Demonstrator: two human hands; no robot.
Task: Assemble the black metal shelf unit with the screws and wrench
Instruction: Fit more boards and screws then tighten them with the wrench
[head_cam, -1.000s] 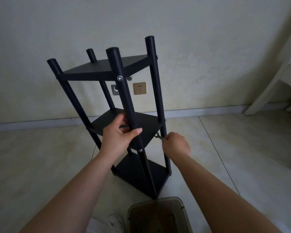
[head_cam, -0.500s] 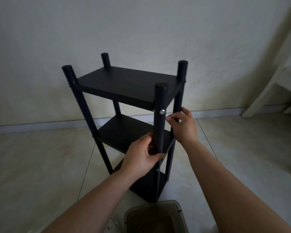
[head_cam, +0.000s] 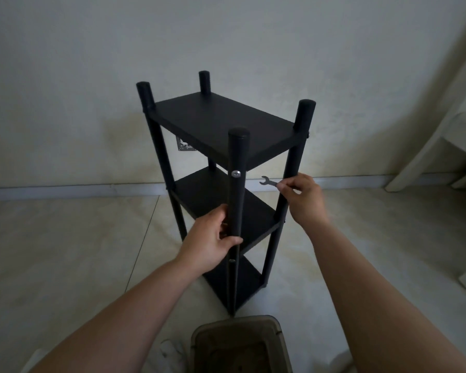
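Observation:
The black metal shelf unit [head_cam: 221, 122] stands upright on the floor with three shelves and four round posts. A silver screw head [head_cam: 236, 173] shows on the near post just under the top shelf. My left hand [head_cam: 213, 240] grips that near post at the level of the middle shelf. My right hand [head_cam: 303, 197] pinches a small flat wrench [head_cam: 268, 182] by its handle, beside the right post. The wrench's open jaw points left and hangs in the air, a short way right of the screw.
A brownish plastic container [head_cam: 240, 345] sits on the tiled floor just in front of the shelf's base. A wall with a baseboard is behind the shelf. White furniture [head_cam: 441, 146] stands at the right edge.
The shelf went from tilted to upright and turned. My right hand moved from the right post outward, and the wrench now shows in its fingers. My left hand kept its grip on the near post.

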